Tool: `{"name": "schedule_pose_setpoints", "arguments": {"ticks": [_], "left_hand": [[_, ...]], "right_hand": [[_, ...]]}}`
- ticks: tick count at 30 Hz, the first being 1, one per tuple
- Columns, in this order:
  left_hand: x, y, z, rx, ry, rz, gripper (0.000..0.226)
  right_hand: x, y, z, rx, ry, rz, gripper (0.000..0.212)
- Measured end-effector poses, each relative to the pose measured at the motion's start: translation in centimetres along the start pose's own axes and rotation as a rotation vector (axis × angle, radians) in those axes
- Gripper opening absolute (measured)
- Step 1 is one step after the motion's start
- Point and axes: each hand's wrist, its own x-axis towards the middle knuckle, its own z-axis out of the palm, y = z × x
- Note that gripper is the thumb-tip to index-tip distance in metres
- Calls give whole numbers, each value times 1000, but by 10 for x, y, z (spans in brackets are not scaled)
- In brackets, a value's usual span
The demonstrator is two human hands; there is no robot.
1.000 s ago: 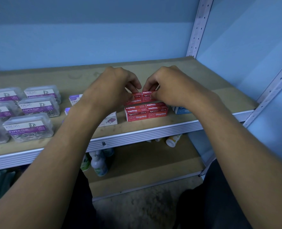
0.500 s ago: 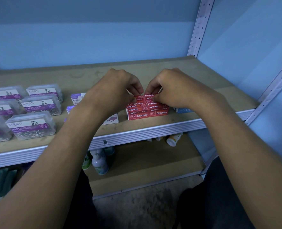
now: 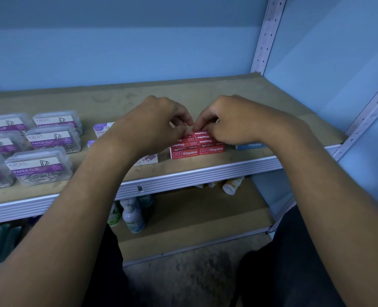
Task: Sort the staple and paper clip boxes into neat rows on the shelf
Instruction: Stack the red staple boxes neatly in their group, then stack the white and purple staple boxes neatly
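Blue walls back the shelf (image 3: 228, 167), where the red staple boxes (image 3: 196, 149) sit in a tight block near the front edge, between a white box (image 3: 147, 160) and a blue box (image 3: 249, 146). The paper clip boxes (image 3: 48, 140) stand in rows well to the left. My worry is that the red block is small and light: if I nudge the back row too hard, the front row could slide toward the edge, or the rows could skew. My left hand (image 3: 152, 127) and right hand (image 3: 232, 125) are close together, fingers curled, tips pinching the back red boxes where they meet. I cannot tell whether any box is lifted.
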Motion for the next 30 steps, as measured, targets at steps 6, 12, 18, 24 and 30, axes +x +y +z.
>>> {"name": "schedule_pose_setpoints", "arguments": {"ticks": [6,12,18,24,30], "left_hand": [[-5,8,-1,-28,-90,-40,77],[-5,11,1,-28,-69,-39,79],[-3,10,2,-30,-68,-22,73],[-3,2,4,-47,-44,3,81],[-12,-8,-17,-79,95,12,55]], "right_hand": [[-6,-5,0,-70,-144,22,61],[0,-8,3,-137,-88,47,46],[0,-10,3,-148,-76,41,48],[-1,-8,3,-114,-90,22,64],[-8,-15,-10,10,18,-49,57]]}}
